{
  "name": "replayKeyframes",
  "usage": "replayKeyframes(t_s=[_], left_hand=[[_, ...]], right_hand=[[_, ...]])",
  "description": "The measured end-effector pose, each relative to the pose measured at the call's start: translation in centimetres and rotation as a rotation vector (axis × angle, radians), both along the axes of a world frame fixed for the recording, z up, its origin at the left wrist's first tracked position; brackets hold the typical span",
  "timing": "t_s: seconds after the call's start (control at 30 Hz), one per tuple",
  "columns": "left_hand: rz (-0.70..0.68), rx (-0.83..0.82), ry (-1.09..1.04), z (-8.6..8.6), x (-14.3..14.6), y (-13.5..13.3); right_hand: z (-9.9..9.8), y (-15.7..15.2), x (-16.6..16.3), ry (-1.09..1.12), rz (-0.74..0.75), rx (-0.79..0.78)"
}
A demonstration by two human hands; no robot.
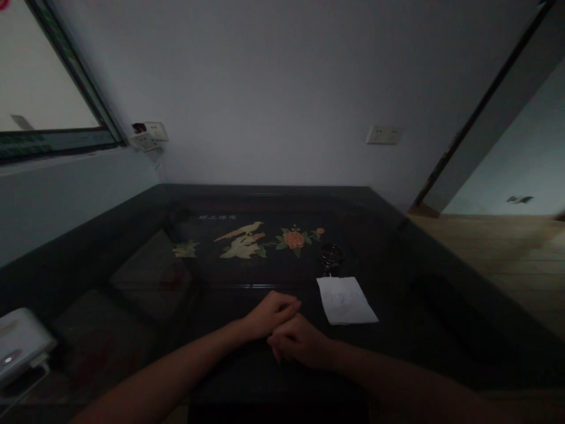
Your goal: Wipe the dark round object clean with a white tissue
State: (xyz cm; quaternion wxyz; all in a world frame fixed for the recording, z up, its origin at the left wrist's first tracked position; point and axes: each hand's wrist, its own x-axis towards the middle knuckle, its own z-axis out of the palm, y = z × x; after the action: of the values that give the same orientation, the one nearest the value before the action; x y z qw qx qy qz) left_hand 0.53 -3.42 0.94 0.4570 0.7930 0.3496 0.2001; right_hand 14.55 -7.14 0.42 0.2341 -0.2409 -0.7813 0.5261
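My left hand (271, 315) and my right hand (302, 341) rest together on the dark, glossy tabletop (238, 377). Both have their fingers curled in, and the right lies against the left, nearer to me. Nothing shows in either hand. To the right of them a white square (346, 301), paper or cloth, lies flat with a faint bluish mark on it. Touching or close to its far edge is a dark, shiny ring-shaped thing (331, 255) with what looks like a short chain; dim light hides its exact kind.
A bird-and-flower picture (247, 240) decorates the tabletop. At the left edge stands a white device (23, 344) with a cable. A long dark thing (459, 315) lies at right, hard to make out. Beyond are a wall and sockets (383, 135).
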Motion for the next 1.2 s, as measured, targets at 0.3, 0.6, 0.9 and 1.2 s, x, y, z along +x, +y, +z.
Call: replayKeyframes(t_s=[0.3,0.6,0.9,1.2], left_hand=[[-0.009,0.035,-0.022,-0.02,-0.21,-0.39],[-0.002,0.054,-0.001,-0.02,-0.24,-0.50],[-0.012,0.054,-0.019,-0.19,-0.22,-0.40],[-0.022,0.040,-0.013,0.08,-0.27,-0.48]], right_hand=[[-0.05,-0.02,0.07,-0.035,0.018,0.019],[-0.20,-0.05,0.15,-0.027,0.027,0.037],[0.23,-0.02,0.25,-0.016,0.035,0.048],[-0.09,-0.06,0.17,-0.034,0.031,0.040]])
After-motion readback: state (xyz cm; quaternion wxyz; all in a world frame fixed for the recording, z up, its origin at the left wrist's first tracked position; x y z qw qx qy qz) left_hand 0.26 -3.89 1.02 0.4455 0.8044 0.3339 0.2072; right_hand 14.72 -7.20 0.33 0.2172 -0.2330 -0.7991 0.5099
